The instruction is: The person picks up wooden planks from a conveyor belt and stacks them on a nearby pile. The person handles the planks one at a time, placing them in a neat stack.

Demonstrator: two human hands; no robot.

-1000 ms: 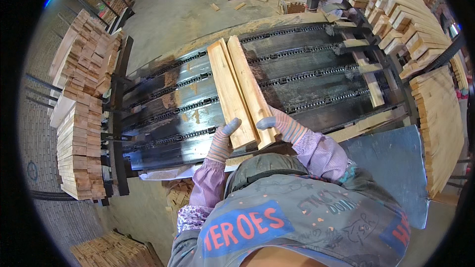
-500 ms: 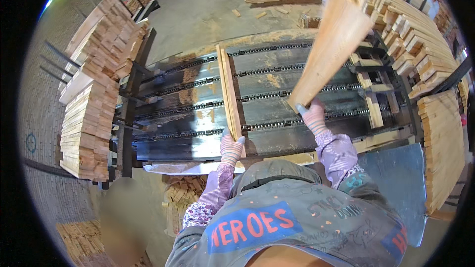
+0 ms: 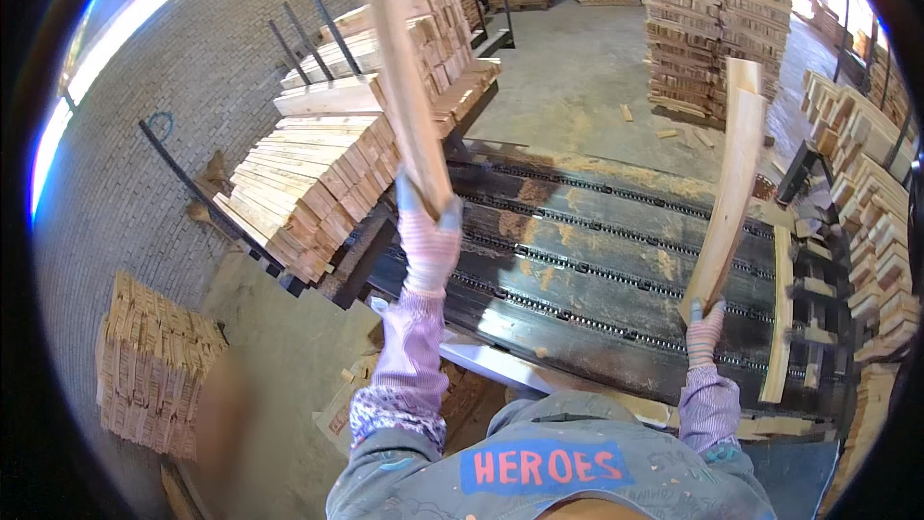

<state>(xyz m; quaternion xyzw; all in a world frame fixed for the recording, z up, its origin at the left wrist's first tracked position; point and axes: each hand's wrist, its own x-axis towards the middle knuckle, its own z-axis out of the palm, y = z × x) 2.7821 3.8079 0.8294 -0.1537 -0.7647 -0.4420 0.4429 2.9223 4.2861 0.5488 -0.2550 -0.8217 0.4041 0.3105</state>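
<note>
My left hand, in a striped glove with grey fingertips, is closed round the near end of a long wooden board. That board is raised and tilted, its far end passing out of view at the top; whether it is one piece or two together I cannot tell. My right hand, gloved alike, grips the lower end of another wooden board, which slants up and away over the dark metal chain table. Beside the left board stands a rack stack of boards.
A loose wooden strip lies across the table's right side. Stacked wood lines the right edge, and a tall pile stands on the floor beyond. Another wood pile sits at the lower left. Dark upright posts rise by the left rack.
My view has turned left. My left hand has lifted its wood off the table and carried it toward the left rack. The right hand still holds its board.
</note>
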